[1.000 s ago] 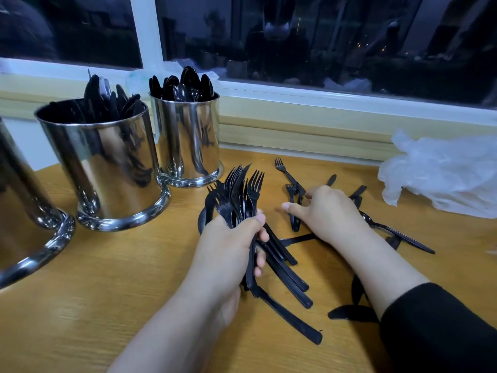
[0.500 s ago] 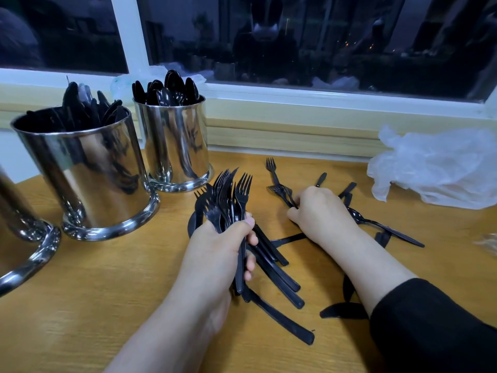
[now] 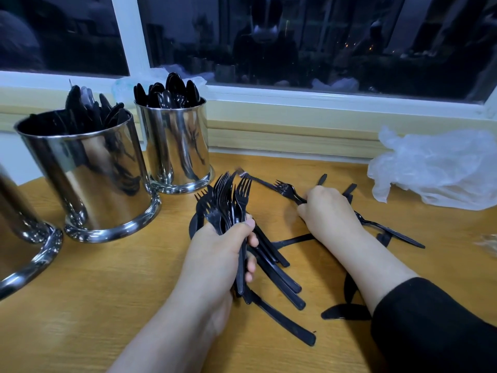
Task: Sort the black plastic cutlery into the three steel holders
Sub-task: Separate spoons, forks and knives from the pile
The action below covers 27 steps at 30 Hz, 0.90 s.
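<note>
**A:** Which step is this? Looks like fork collecting to me.

**B:** Yeah. The left hand (image 3: 223, 254) is wrapped around a bunch of forks (image 3: 228, 200), tines up, handles fanning out below the palm toward the front edge of the table (image 3: 80, 305). The right hand (image 3: 326, 211) is curled down over the loose pile (image 3: 376, 227) and pinches one more fork (image 3: 289, 191) by its handle, tines pointing to the back left.

**A:** So the next move is passing that one over?

**B:** My guess, yes: swing it across into the bunch, lined up the same way so the stack doesn't splay. The bunch already looks pretty full, so it probably wants dumping into a holder soon.

**A:** Which holder though?

**B:** Back left has the spoon holder (image 3: 174, 146), bowls sticking out. The middle holder (image 3: 88, 179) just in front of it is full of dark pieces, can't tell what kind. The third holder (image 3: 24, 251) is cut off at the left edge, can't see inside. I'd bet forks go there.

**A:** What's left on the table?

**B:** Mixed pieces under and beside the right wrist, between the hands and toward the right edge. A plastic bag (image 3: 441, 170) sits at the back right.
</note>
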Available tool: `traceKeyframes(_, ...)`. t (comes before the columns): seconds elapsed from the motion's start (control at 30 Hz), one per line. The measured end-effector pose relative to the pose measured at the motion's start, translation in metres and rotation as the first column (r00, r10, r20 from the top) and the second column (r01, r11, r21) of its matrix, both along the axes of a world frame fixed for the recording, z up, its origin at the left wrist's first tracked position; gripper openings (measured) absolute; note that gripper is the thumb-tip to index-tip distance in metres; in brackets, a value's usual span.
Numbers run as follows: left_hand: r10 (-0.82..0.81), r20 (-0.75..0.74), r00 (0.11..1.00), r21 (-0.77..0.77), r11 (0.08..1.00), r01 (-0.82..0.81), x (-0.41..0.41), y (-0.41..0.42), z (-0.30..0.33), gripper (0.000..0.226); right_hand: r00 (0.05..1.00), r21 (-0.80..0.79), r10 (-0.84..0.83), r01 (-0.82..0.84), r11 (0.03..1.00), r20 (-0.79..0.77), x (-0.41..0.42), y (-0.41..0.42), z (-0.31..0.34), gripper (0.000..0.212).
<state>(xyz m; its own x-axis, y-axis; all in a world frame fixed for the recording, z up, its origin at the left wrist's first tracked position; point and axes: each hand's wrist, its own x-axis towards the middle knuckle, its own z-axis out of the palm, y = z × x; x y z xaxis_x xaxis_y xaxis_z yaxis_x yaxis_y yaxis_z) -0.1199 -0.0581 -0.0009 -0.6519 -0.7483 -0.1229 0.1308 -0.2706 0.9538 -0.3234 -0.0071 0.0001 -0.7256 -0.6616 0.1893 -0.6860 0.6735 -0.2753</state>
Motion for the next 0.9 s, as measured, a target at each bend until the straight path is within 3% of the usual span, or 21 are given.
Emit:
traceKeyframes(0.27, 0.022, 0.007, 1.000, 0.014, 1.000, -0.022, 0.000, -0.001, 0.000, 0.011, 1.000, -0.002, 0.004, -0.004, 1.000, -0.001, -0.003, 0.000, -0.006, 0.018)
traceKeyframes(0.43, 0.053, -0.017, 0.998, 0.045, 0.998, -0.053, 0.000, -0.002, 0.001, 0.016, 0.998, -0.206, 0.066, -0.062, 0.977, 0.010, 0.002, 0.002, 0.006, 0.020)
traceKeyframes(0.5, 0.095, -0.038, 0.995, 0.080, 0.993, -0.092, 0.000, -0.003, 0.002, 0.017, 0.985, -0.287, 0.146, -0.113, 0.951, 0.094, 0.010, 0.003, 0.016, 0.023)
traceKeyframes(0.6, 0.169, -0.063, 0.984, 0.140, 0.977, -0.159, -0.002, -0.006, 0.000, 0.015, 0.909, -0.394, 0.297, -0.169, 0.904, 0.292, 0.030, 0.002, 0.030, 0.024)
traceKeyframes(0.7, 0.247, -0.082, 0.966, 0.165, 0.959, -0.231, -0.003, -0.009, 0.001, 0.021, 0.828, -0.456, 0.404, -0.208, 0.865, 0.390, 0.057, -0.001, 0.041, 0.022)
traceKeyframes(0.9, 0.359, -0.159, 0.920, 0.234, 0.919, -0.318, 0.003, -0.015, 0.006, 0.029, 0.744, -0.501, 0.558, -0.348, 0.793, 0.367, 0.108, -0.003, 0.047, 0.025)
